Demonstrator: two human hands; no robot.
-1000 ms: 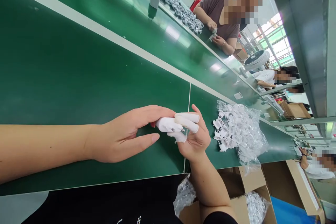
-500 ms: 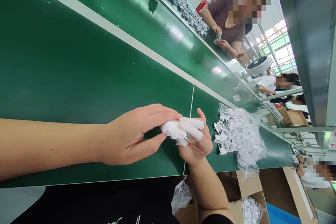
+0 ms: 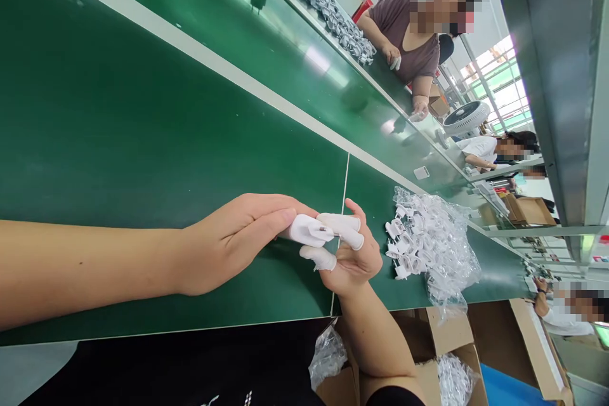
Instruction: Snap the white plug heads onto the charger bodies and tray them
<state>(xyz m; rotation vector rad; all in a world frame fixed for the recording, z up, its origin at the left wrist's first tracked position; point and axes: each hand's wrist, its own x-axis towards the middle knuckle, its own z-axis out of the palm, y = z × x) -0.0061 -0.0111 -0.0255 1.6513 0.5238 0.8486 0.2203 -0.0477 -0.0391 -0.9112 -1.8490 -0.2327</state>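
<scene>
My left hand (image 3: 238,241) reaches in from the left above the green conveyor belt (image 3: 143,127), fingers pressed together round a small white plug part (image 3: 308,229) with metal pins. My right hand (image 3: 351,254) comes up from below, with white finger cots on its fingertips, pinching the same part from the right. Both hands hover just over the belt near a thin white seam line. A heap of the same white plug parts on clear plastic bags (image 3: 431,244) lies just right of my right hand.
Across the belt a person in a brown shirt (image 3: 404,32) handles small parts beside a long row of grey-white parts (image 3: 333,13). A fan (image 3: 466,117) and other workers are further right. Cardboard boxes (image 3: 457,361) with bagged parts stand below the belt edge.
My hands have turned the white part; its pins now point toward my right fingers. The person opposite has lowered one hand to the belt. The view shifted slightly.
</scene>
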